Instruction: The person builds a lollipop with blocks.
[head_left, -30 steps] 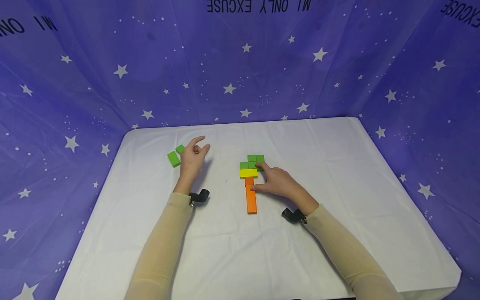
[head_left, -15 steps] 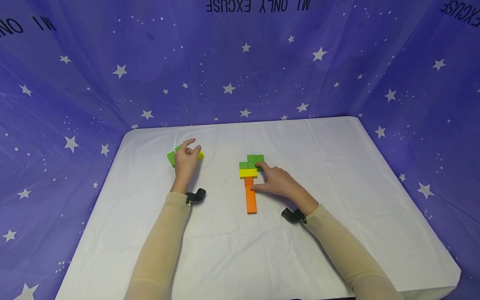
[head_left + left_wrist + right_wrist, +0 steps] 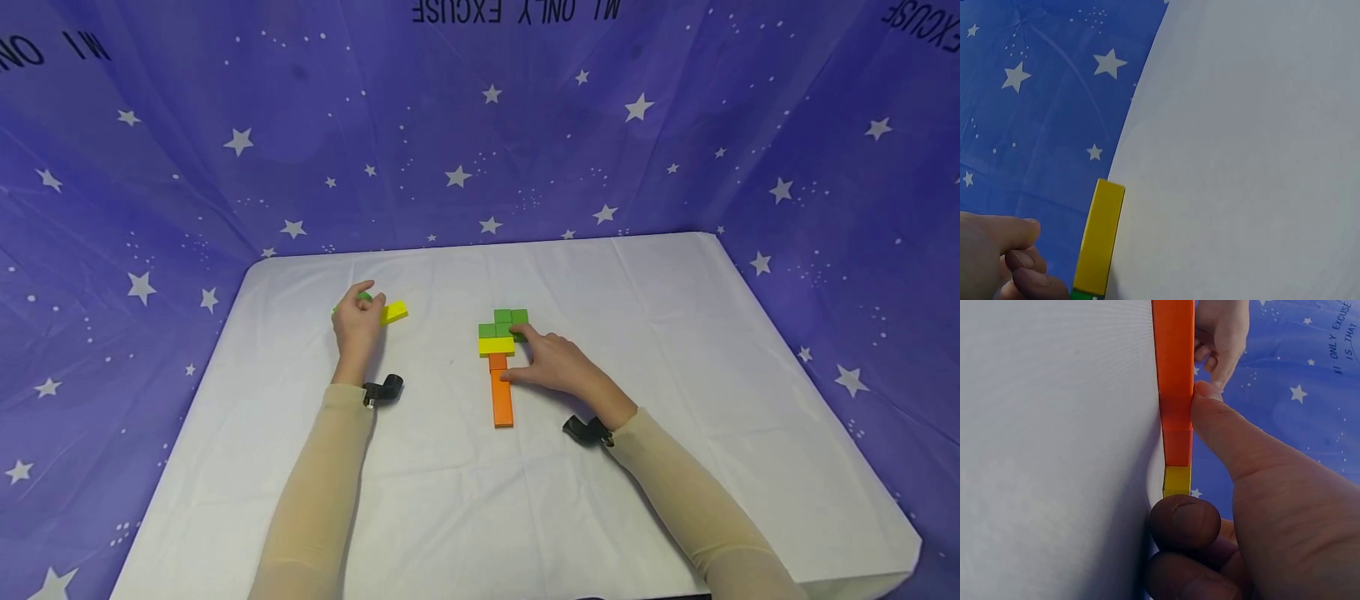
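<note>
My left hand [image 3: 357,325] hovers over the loose green blocks at the table's back left, thumb and index finger apart. It hides most of them; a bit of one green block [image 3: 364,297] peeks out by the fingers. Just right of the hand lies a long yellow block [image 3: 394,312], also seen in the left wrist view. Mid-table, a flat row runs from a long orange block [image 3: 502,404] through a small darker orange one [image 3: 498,362] and a yellow block [image 3: 487,346] to several green blocks [image 3: 503,317]. My right hand [image 3: 558,364] touches its right side, thumb at the orange, index finger at the green.
A white cloth [image 3: 450,500] covers the table. Purple star-printed fabric [image 3: 480,133] hangs behind it and along both sides. Each wrist carries a small black camera, such as the left camera [image 3: 384,389].
My left hand has moved left over the loose green blocks, uncovering the long yellow block on its right. The right hand and the block row have stayed put.
</note>
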`<action>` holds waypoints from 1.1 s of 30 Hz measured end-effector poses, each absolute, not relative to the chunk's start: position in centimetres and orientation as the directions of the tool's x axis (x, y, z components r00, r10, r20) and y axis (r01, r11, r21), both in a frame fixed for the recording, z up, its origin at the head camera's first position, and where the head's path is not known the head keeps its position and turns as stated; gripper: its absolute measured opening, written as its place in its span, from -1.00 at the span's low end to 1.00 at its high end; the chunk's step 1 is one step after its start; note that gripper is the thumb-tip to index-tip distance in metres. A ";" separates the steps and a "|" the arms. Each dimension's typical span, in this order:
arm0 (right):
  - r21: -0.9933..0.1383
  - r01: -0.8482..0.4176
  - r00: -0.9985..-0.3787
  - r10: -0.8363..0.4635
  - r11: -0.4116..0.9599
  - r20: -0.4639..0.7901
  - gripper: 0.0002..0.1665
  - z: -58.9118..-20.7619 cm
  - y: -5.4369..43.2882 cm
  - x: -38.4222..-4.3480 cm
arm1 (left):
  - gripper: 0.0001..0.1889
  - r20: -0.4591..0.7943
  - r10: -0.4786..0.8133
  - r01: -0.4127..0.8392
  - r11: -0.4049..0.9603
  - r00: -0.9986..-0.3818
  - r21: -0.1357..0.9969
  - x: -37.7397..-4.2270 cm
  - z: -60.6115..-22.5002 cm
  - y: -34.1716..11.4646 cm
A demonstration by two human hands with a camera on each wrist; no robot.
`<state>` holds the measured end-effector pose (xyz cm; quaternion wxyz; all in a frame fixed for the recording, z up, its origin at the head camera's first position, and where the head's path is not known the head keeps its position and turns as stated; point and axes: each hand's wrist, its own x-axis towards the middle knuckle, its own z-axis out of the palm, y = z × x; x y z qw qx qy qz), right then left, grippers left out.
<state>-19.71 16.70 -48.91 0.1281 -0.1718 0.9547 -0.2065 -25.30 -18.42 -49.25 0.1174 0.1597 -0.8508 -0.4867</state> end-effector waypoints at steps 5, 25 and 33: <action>-0.441 -0.277 -0.908 -0.383 0.854 -0.171 0.19 -48.9 16.7 -19.7 | -0.50 0.015 -0.406 -0.211 0.505 -0.914 0.837 -25.4 -49.1 -19.1; -0.441 -0.281 -0.908 -0.385 0.853 -0.165 0.18 -48.9 16.7 -19.7 | -0.39 -0.012 -0.481 -0.325 0.575 -0.877 0.751 -25.5 -49.2 -20.9; -0.436 -0.270 -0.909 -0.376 0.859 -0.179 0.20 -48.9 16.6 -19.8 | -0.40 0.003 -0.463 -0.306 0.591 -0.886 0.746 -25.6 -49.6 -21.2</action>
